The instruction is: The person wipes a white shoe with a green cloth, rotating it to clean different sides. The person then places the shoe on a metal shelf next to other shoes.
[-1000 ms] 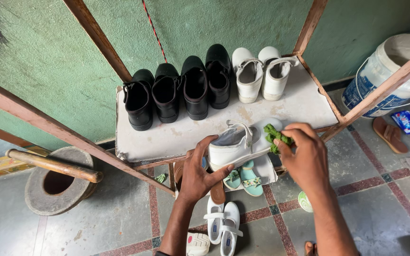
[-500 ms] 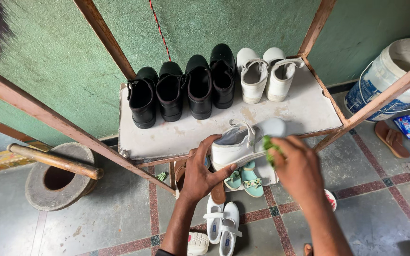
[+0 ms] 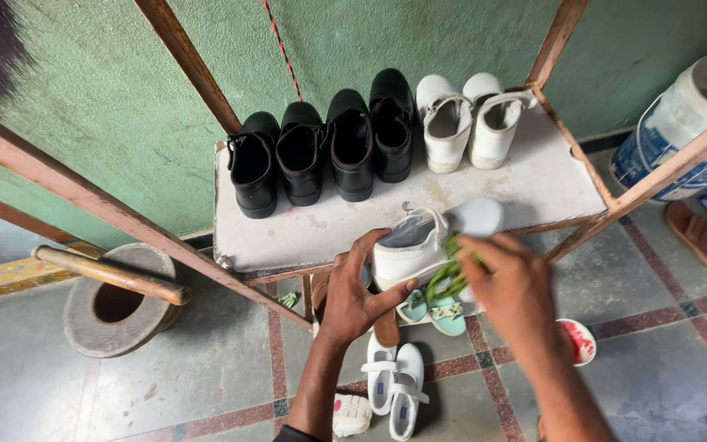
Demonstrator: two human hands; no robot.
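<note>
Nearest to me, my left hand (image 3: 358, 299) reaches up from below with the forearm nearly vertical. Its grip is closed on the white leather shoe with a strap (image 3: 415, 245): thumb under the side of the sole, fingers curled over the heel end. The shoe lies on its side at the front edge of the white-topped shelf of the rusty metal rack (image 3: 304, 233), part of it past the edge.

My right hand (image 3: 517, 286) comes in from the right, wrist bent, knuckles up. Its grip is pinched on a green scrubbing pad (image 3: 450, 274), pressed against the shoe's side. The hand is motion-blurred, so I cannot tell the exact finger placement.

Risk 1: the shoe overhangs the edge. A hard push from the pad could rotate it out of my left grip and drop it onto the small teal sandals (image 3: 435, 309) and white shoes (image 3: 394, 381) on the tiled floor.

Risk 2: a wide stroke could carry the shoe back into the white pair (image 3: 468, 123) or the black leather shoes (image 3: 321, 147) ranged along the green wall.
</note>
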